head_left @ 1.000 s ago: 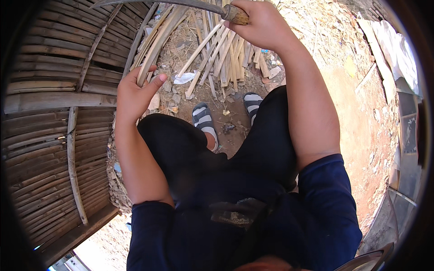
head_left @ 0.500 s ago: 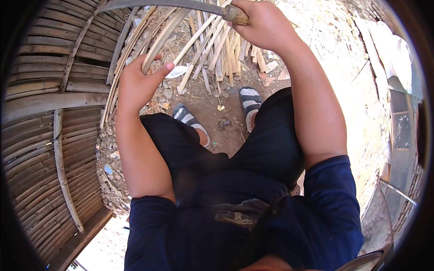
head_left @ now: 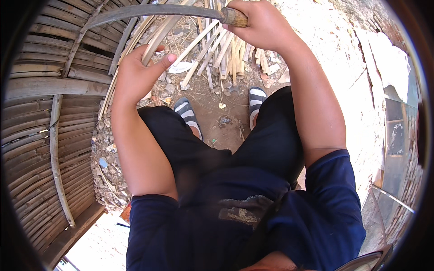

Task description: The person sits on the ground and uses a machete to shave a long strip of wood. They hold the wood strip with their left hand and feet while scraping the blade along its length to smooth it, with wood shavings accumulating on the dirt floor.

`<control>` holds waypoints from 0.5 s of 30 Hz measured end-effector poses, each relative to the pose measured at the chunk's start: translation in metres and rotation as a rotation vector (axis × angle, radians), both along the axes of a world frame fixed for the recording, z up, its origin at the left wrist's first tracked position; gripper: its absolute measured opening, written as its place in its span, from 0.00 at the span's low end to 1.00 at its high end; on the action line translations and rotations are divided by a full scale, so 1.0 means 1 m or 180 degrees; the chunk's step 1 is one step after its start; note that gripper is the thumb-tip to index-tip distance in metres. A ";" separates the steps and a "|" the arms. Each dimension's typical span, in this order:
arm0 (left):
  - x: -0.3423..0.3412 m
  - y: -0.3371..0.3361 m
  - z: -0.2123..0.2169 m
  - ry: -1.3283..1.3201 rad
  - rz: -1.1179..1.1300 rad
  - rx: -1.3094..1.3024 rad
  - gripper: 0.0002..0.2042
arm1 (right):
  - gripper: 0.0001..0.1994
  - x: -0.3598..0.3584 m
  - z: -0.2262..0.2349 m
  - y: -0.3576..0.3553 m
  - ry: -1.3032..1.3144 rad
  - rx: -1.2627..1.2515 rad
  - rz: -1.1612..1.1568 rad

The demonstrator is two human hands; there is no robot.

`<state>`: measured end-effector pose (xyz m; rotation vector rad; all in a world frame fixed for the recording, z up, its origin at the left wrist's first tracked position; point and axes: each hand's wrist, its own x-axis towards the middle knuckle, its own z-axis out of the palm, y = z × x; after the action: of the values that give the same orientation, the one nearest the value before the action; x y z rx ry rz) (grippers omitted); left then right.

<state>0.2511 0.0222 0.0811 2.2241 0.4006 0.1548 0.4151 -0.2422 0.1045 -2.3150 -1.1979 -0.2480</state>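
My right hand (head_left: 260, 22) is closed around the wooden handle of a long curved knife (head_left: 156, 10). Its dark blade reaches left across the top of the view and passes over a bamboo strip (head_left: 159, 40). Around the strip's near end my left hand (head_left: 135, 74) is wrapped, with the thumb stretched out along its right side. The strip slants up and away beneath the blade; its far end runs out of view. Whether blade and strip touch, I cannot tell.
A heap of split bamboo strips (head_left: 221, 54) lies on the littered ground beyond my sandalled feet (head_left: 187, 115). To the left rises a bamboo slat wall (head_left: 40, 126), with long strips along its foot. White cloth (head_left: 391, 58) hangs at the right.
The curved knife sits slightly lower in view, and more of its blade shows. Both hands keep their hold. The whole view has shifted a little.
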 end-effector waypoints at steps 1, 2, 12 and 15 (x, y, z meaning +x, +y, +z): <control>-0.004 0.000 0.000 -0.0025 0.0023 -0.0032 0.25 | 0.10 -0.002 -0.002 0.003 0.0063 0.0130 0.0074; -0.006 -0.001 -0.001 -0.0060 0.0044 -0.0090 0.25 | 0.10 -0.005 -0.003 0.005 0.0117 0.0234 0.0146; -0.003 0.003 0.002 0.0038 -0.0159 -0.0210 0.26 | 0.10 -0.006 0.015 0.001 0.0186 -0.0101 0.0253; 0.000 0.006 -0.001 -0.0196 -0.0146 -0.0124 0.27 | 0.09 -0.008 0.015 0.005 -0.0087 0.0053 0.0036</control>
<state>0.2512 0.0279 0.0797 2.1827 0.3162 0.1888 0.4074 -0.2367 0.1199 -2.2968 -1.2171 -0.2853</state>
